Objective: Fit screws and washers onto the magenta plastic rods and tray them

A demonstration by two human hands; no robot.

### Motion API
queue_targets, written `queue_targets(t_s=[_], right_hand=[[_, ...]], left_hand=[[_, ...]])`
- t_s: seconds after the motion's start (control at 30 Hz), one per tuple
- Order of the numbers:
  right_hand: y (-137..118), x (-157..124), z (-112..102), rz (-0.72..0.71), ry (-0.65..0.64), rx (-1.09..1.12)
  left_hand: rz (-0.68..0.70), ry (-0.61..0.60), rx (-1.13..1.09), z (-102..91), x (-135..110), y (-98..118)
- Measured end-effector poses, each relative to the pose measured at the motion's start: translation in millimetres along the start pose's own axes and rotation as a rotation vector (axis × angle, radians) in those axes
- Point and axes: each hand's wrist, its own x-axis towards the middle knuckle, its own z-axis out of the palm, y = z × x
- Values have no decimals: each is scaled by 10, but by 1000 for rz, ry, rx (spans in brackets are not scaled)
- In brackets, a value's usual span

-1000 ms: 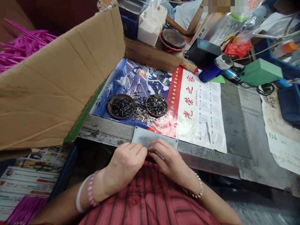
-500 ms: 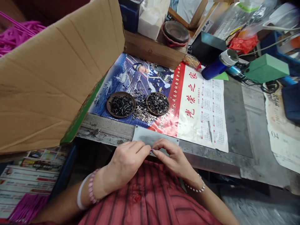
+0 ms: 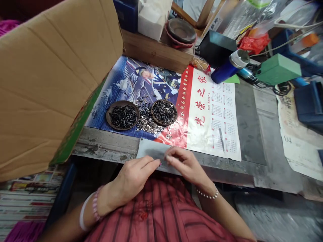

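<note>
My left hand [image 3: 137, 175] is closed in a pinch at the front edge of the table, with a tiny magenta piece [image 3: 160, 164] showing at its fingertips. A small gap parts it from my right hand [image 3: 185, 165], whose thumb and fingers are curled together; whatever they hold is too small to make out. Under and behind the hands lies a grey plate [image 3: 148, 148]. Beyond it, a round dish [image 3: 123, 115] holds black pin-like pieces. A second dish [image 3: 164, 112] has black pieces mixed with small metal rings. Loose nuts or rings [image 3: 148, 125] are scattered between the dishes.
A large cardboard box flap [image 3: 58, 74] rises on the left. Under the dishes lies a calendar poster [image 3: 202, 141] with a pen [image 3: 221, 139] on it. Farther back stand a blue flask [image 3: 228, 67], a green box [image 3: 279, 69] and a wooden ledge [image 3: 153, 52]. Magenta strips [image 3: 24, 232] lie lower left.
My hands, which met at the fingertips, are now slightly apart, with the magenta piece at the left fingertips. The camera has turned a little, shifting the table leftward in view.
</note>
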Motion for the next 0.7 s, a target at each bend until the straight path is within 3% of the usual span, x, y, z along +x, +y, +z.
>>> queue_targets(t_s=[0.07, 0.13, 0.3, 0.43, 0.53, 0.7], right_hand=[[128, 87, -128, -31, 158, -175], [257, 186, -239, -71, 234, -372], [423, 372, -314, -127, 74, -736], [446, 455, -300, -136, 25, -911], [408, 457, -325, -124, 34, -822], [85, 263, -204, -116, 165, -318]], left_hand=[[-81, 25, -162, 18, 5, -7], [-202, 46, -316, 20, 19, -1], [-631, 77, -599, 10, 31, 26], [-797, 112, -754, 28, 20, 18], [-849, 159, -855, 42, 36, 16], [-858, 228, -953, 91, 95, 45]])
